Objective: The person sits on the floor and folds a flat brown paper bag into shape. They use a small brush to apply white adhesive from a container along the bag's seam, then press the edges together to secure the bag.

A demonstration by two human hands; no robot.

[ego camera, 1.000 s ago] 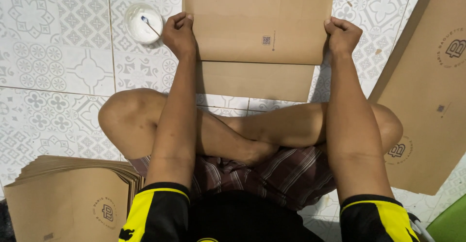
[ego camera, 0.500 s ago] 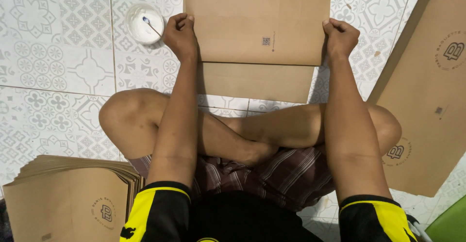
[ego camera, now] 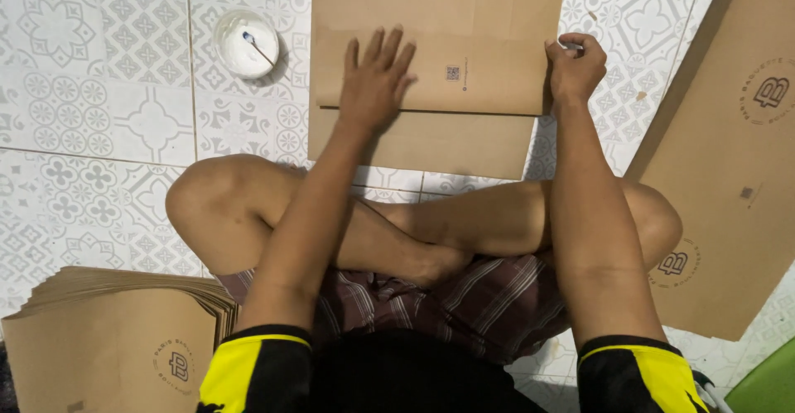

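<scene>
Now the left hand point(ego camera: 374, 78) is pressing flat, fingers spread, on a folded paper bag point(ego camera: 464, 74); the right hand point(ego camera: 575, 67) is pinching its right edge.

1. The folded paper bag point(ego camera: 464, 82) under the left hand point(ego camera: 374, 82) is plain kraft brown, with a dark round printed emblem at its top edge and a small dark square code near its middle.
2. The floor tiles point(ego camera: 91, 123) are white with a pale grey ornamental floral pattern.
3. The small round bowl point(ego camera: 246, 43) is white, with white contents.
4. The stack of bags point(ego camera: 108, 347) is the same brown, with a dark emblem.
5. The large sheet point(ego camera: 729, 173) at the right is brown, with dark emblems.
6. The shorts point(ego camera: 464, 305) are dark maroon plaid with pale lines.
7. The sleeves point(ego camera: 257, 367) are yellow with black edging.
</scene>
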